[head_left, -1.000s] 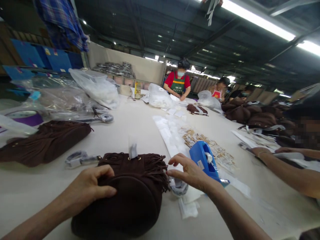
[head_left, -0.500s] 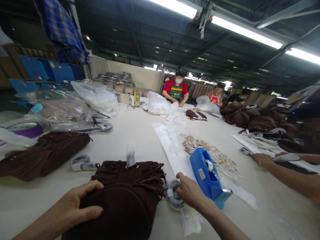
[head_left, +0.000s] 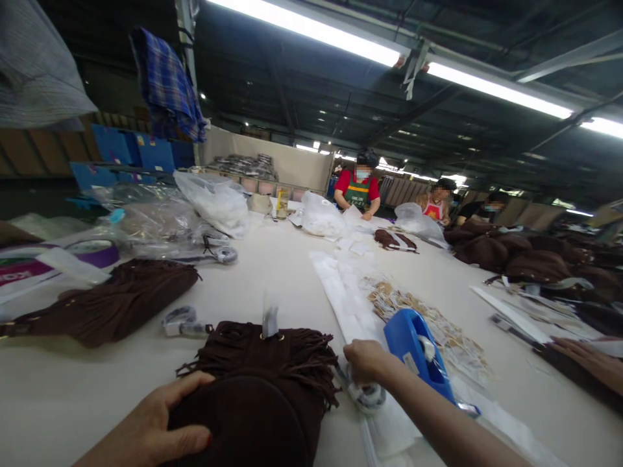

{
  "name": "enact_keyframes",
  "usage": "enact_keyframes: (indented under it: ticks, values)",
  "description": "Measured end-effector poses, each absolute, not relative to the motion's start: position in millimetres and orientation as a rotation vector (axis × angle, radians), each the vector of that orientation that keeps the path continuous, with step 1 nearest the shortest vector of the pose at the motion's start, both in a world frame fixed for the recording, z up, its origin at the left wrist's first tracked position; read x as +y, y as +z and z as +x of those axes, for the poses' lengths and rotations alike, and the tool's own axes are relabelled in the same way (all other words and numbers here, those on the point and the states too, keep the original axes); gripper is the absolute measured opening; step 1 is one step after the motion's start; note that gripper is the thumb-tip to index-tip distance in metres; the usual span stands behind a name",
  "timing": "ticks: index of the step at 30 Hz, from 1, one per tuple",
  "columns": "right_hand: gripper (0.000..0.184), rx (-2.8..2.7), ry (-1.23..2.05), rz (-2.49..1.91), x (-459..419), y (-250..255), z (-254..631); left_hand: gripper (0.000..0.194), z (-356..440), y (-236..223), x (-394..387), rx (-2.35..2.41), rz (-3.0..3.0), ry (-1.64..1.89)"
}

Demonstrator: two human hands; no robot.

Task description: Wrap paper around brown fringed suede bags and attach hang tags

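A dark brown fringed bag (head_left: 243, 415) lies in front of me with its round base towards me. My left hand (head_left: 160, 415) grips its left side, thumb on top and fingers partly hidden. A wrapped grey strap (head_left: 270, 321) stands up at its fringed end. Right of the bag, my right hand (head_left: 365, 362) is closed over a coiled, wrapped strap (head_left: 370, 399) and white sheets (head_left: 335, 292); what its fingers hold is hidden. A blue tape dispenser (head_left: 413, 344) stands just right of that hand.
Another brown fringed bag (head_left: 131, 298) lies left, near purple tape rolls (head_left: 92, 253) and clear plastic bags (head_left: 160, 220). String tags (head_left: 423, 311) are heaped beyond the dispenser. Brown bags (head_left: 530, 259) are piled right, near a co-worker's hand (head_left: 588, 357). Other people work across the table.
The view has shifted, so things sit further right and lower. My right hand's fingers have curled closed, and the coiled strap has moved slightly away from the bag. My left hand stays on the bag.
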State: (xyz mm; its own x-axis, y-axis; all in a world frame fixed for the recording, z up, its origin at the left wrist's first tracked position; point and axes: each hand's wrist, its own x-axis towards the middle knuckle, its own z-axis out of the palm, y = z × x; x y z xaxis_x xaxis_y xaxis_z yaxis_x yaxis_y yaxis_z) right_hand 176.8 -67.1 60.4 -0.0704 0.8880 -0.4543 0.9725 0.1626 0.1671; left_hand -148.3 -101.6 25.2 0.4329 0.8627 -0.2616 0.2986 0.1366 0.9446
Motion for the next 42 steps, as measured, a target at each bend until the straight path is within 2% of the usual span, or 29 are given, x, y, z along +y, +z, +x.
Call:
enact_keyframes:
  ticks: [2, 4, 8, 11, 13, 16, 19, 21, 22, 26, 28, 34, 42]
  values:
    - [0.045, 2.007, -0.232, 1.747, -75.5, 51.0, 179.6, 0.058, -148.5, 26.9, -100.5, 1.084, 1.412, 0.537]
    - [0.042, 2.031, -0.217, 1.736, -76.1, 51.2, 183.0, 0.057, -148.5, 30.1, -99.4, 1.069, 1.425, 0.516]
    - [0.026, 2.152, -0.041, 1.820, -50.0, 76.5, 184.0, 0.054, -149.3, 36.5, -99.4, 1.084, 1.488, 0.502]
    - [0.033, 2.313, 0.132, 1.937, -25.4, 99.9, 172.4, 0.062, -151.0, 39.6, -101.6, 1.119, 1.521, 0.485]
    - [0.031, 2.406, 0.167, 1.992, -22.9, 109.2, 155.3, 0.067, -152.5, 40.9, -102.9, 1.097, 1.565, 0.461]
    - [0.028, 2.706, -0.118, 1.879, -48.7, 112.5, 121.8, 0.075, -154.2, 42.3, -103.5, 1.010, 1.595, 0.438]
    - [0.048, 2.957, -0.714, 1.514, -87.0, 107.9, 98.3, 0.074, -153.3, 45.4, -102.8, 1.007, 1.611, 0.439]
    - [0.063, 2.895, -0.919, 1.443, -101.0, 101.4, 95.5, 0.067, -150.2, 48.8, -101.3, 1.055, 1.636, 0.412]
    - [0.064, 2.814, -0.995, 1.482, -102.7, 96.9, 97.9, 0.062, -147.7, 50.3, -100.0, 1.083, 1.646, 0.389]
    - [0.036, 2.532, -1.307, 1.708, -88.0, 72.9, 118.7, 0.041, -132.8, 48.4, -88.8, 1.191, 1.697, 0.403]
    - [0.030, 2.520, -1.345, 1.774, -80.0, 61.8, 126.5, 0.037, -124.4, 41.8, -80.5, 1.216, 1.673, 0.454]
    - [0.028, 2.519, -1.254, 1.871, -79.6, 52.6, 126.6, 0.037, -117.9, 27.0, -66.5, 1.083, 1.520, 0.435]
    - [0.047, 2.439, -1.364, 1.854, -95.1, 44.3, 130.4, 0.038, -140.4, 30.4, -71.0, 0.893, 1.497, 0.327]
